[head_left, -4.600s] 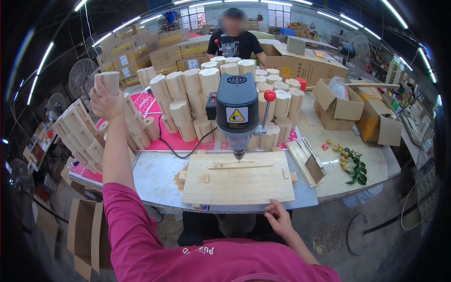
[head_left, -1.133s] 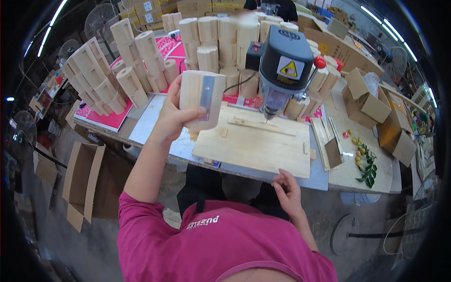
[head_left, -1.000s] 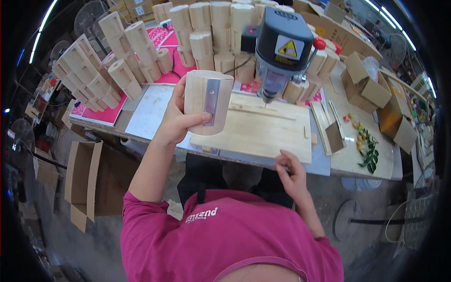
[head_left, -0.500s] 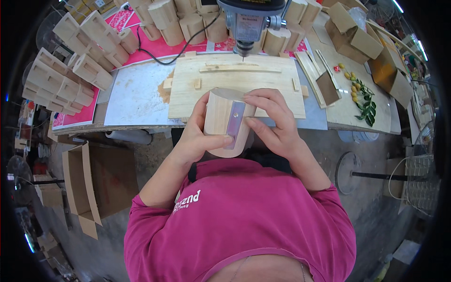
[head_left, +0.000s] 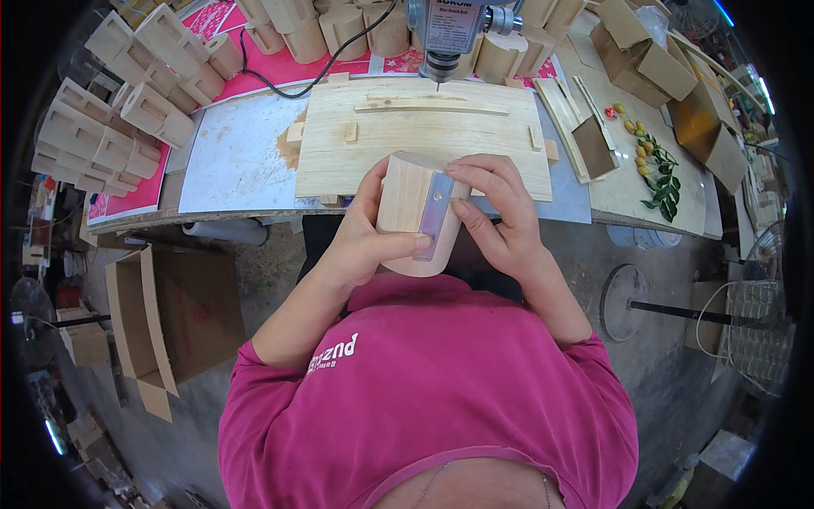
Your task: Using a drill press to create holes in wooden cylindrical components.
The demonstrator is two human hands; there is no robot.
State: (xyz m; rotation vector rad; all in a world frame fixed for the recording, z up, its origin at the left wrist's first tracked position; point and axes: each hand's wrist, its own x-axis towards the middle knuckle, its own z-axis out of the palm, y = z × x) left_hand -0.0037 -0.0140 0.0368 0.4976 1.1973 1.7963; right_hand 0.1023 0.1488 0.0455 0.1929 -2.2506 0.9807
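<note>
The bare left hand (head_left: 358, 242), thumb on a narrow purplish strip (head_left: 436, 212), grips a pale cylindrical wooden block (head_left: 404, 204) opposite the bare right hand (head_left: 506, 216), a rectangular light-wood board (head_left: 415, 136) beyond both.

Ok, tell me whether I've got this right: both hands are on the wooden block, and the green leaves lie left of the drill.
One thing is wrong: the head view shows the green leaves to the right of the drill, not left. The left hand and right hand are indeed on the wooden block.
</note>
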